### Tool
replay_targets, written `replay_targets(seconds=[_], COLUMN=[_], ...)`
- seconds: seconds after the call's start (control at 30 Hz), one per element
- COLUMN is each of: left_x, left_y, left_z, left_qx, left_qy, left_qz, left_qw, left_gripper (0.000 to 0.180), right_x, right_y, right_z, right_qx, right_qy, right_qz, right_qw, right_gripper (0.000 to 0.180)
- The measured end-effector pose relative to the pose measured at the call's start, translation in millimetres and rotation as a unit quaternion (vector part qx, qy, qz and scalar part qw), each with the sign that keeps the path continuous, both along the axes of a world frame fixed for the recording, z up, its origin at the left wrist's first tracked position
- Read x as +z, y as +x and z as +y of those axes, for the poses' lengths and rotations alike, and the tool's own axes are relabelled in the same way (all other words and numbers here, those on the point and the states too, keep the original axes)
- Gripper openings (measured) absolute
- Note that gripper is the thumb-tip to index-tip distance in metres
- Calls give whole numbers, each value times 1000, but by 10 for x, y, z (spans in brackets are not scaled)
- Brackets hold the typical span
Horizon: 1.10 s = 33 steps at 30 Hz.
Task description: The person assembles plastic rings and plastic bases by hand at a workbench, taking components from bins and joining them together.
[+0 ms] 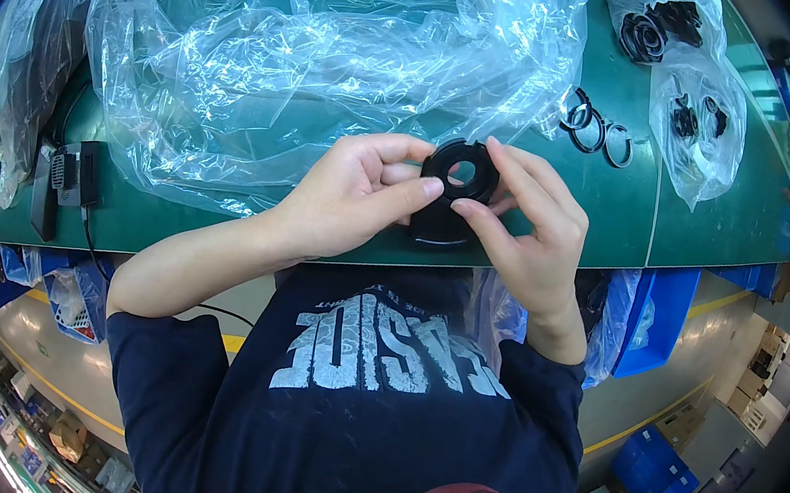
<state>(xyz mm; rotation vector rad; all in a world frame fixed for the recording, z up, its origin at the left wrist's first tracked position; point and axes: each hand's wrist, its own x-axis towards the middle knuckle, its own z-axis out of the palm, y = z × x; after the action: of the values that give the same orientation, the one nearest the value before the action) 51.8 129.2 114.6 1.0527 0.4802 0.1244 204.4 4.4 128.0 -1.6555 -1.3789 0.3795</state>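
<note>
Near the table's front edge I hold a black plastic part [441,223] with a round ring-shaped upper end, an open hole in it, and a flatter body below. My left hand [353,188] grips its left side, the thumb lying on the ring's face. On the opposite side my right hand [536,226] pinches the ring between thumb and fingers, one fingertip at its top edge. Some fingers behind the part are hidden. Loose black rings [586,132] and a thinner ring [618,146] lie beyond my right hand.
A large clear plastic sheet [269,67] covers much of the green table [710,219]. Bags with black parts [695,135] lie at the right. A black corded device [82,174] stands at the left. Blue bins [656,325] sit below the front edge.
</note>
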Motion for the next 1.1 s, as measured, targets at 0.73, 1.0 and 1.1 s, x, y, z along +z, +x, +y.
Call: replay_targets(seconds=[0.73, 1.0, 1.1], left_x=[-9, 26, 21], left_y=[-31, -25, -29], left_z=[-45, -30, -35], left_qx=[65, 55, 37], left_qy=[32, 70, 95], left_qz=[-53, -66, -60], left_qw=[996, 994, 993], left_gripper=[32, 32, 30], right_x=[-130, -96, -88], right_y=[-32, -1, -24], right_z=[-22, 14, -53], right_qx=[-35, 6, 8], right_qy=[51, 112, 68], right_qz=[129, 117, 138], right_qw=[990, 987, 988], right_gripper=[21, 17, 22])
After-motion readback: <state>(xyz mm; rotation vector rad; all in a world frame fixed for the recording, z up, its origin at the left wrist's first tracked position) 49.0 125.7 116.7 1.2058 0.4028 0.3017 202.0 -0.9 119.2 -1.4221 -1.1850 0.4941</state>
